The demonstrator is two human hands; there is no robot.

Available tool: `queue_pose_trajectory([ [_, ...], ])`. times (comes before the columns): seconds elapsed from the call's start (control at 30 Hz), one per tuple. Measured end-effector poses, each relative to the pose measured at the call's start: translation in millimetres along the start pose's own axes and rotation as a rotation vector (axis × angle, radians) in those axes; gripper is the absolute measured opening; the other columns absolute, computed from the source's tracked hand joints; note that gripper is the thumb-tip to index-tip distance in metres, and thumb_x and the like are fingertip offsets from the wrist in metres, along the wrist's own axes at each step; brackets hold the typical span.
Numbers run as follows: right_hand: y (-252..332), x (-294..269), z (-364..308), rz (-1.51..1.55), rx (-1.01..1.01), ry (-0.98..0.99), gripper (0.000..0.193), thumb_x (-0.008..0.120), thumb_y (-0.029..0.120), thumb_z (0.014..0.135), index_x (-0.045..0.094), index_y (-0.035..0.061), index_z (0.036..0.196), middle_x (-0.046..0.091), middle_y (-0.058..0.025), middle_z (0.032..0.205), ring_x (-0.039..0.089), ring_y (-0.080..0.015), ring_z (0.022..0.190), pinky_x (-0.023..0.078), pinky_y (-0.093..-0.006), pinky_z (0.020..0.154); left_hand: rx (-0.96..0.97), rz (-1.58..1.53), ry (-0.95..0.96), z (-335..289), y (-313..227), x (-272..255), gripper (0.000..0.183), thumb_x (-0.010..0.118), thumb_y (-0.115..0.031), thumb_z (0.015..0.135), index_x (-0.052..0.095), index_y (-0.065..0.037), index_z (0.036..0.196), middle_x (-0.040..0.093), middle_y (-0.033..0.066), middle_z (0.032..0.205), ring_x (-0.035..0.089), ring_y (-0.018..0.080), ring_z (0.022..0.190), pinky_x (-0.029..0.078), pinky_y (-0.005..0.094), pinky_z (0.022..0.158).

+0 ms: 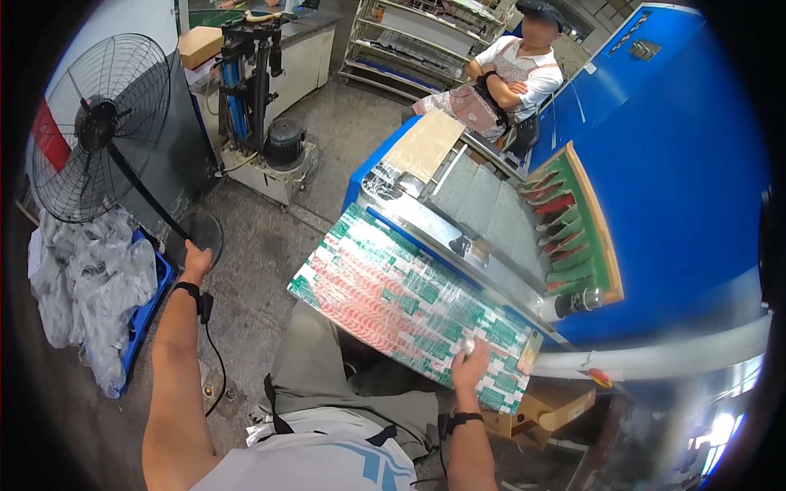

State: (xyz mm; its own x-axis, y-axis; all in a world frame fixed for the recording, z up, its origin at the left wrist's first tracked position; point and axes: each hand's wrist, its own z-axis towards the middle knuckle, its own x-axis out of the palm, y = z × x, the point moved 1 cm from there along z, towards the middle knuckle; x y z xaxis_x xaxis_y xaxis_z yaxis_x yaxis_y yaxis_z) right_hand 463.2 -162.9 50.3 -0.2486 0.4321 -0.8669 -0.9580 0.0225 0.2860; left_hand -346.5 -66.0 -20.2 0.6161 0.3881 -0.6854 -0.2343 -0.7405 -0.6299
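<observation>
My left arm reaches out to the left, and my left hand [195, 263] is closed at the lower part of the black pole [146, 192] of a standing fan [100, 124]. My right hand [470, 368] rests over the near right part of a wide table top [360, 282] covered with green, white and pink printed sheet under glossy film. Between its fingers is a small, shiny whitish thing [468, 346], too small to name. A flat tan piece [530, 352] lies at the right corner of this top.
Beyond the top stands a blue machine [655, 147] with a metal bed [483, 196] and a green-and-red flap row [565, 221]. A person [516, 86] sits behind it, arms folded. Clear plastic bags [98, 286] fill a blue crate [143, 327]. A motor [285, 143] stands farther back; a cardboard box [561, 409] is lower right.
</observation>
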Motion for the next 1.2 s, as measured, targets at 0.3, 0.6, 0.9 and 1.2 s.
queue_pose_trajectory([
  [0.3, -1.3, 3.6, 1.7, -0.038, -0.033, -0.042, 0.053, 0.068, 0.01, 0.088, 0.059, -0.0011, 0.14, 0.064, -0.0278, 0.136, 0.059, -0.0501, 0.128, 0.045, -0.0574, 0.112, 0.039, -0.021, -0.029, -0.6, 9.4, 13.9, 0.097, 0.068, -0.02, 0.097, 0.01, -0.001, 0.173, 0.077, 0.0239, 0.106, 0.077, 0.0305, 0.077, 0.059, 0.0424, 0.076],
  [0.6, 4.0, 8.0, 8.1, -0.011, 0.026, -0.004, 0.058, 0.068, 0.01, 0.089, 0.057, 0.0003, 0.145, 0.062, -0.0266, 0.142, 0.055, -0.0488, 0.134, 0.042, -0.0567, 0.116, -0.04, 0.011, 0.016, -13.8, -9.1, 6.3, 0.097, 0.067, -0.018, 0.098, 0.009, 0.0, 0.174, 0.076, 0.0221, 0.106, 0.074, 0.0273, 0.072, 0.058, 0.0396, 0.072],
  [0.9, -1.3, 5.6, -7.5, 0.027, 0.045, -0.028, 0.061, 0.068, 0.009, 0.085, 0.058, 0.0011, 0.145, 0.062, -0.0257, 0.141, 0.054, -0.0492, 0.135, 0.041, -0.0582, 0.116, -0.013, 0.026, -0.017, 21.2, 27.5, 9.0, 0.102, 0.072, -0.031, 0.093, 0.015, 0.0, 0.171, 0.06, 0.0359, 0.15, 0.06, 0.048, 0.14, 0.047, 0.047, 0.119],
  [1.2, 9.3, 18.1, 1.4, 0.051, 0.065, 0.006, 0.06, 0.067, 0.009, 0.086, 0.058, 0.0013, 0.145, 0.061, -0.0255, 0.143, 0.054, -0.0488, 0.136, 0.04, -0.0574, 0.117, 0.097, -0.128, -0.114, 50.9, 1.6, -25.3, 0.114, 0.075, -0.024, 0.09, 0.001, 0.003, 0.171, 0.049, 0.0351, 0.16, 0.052, 0.046, 0.148, 0.04, 0.045, 0.125],
])
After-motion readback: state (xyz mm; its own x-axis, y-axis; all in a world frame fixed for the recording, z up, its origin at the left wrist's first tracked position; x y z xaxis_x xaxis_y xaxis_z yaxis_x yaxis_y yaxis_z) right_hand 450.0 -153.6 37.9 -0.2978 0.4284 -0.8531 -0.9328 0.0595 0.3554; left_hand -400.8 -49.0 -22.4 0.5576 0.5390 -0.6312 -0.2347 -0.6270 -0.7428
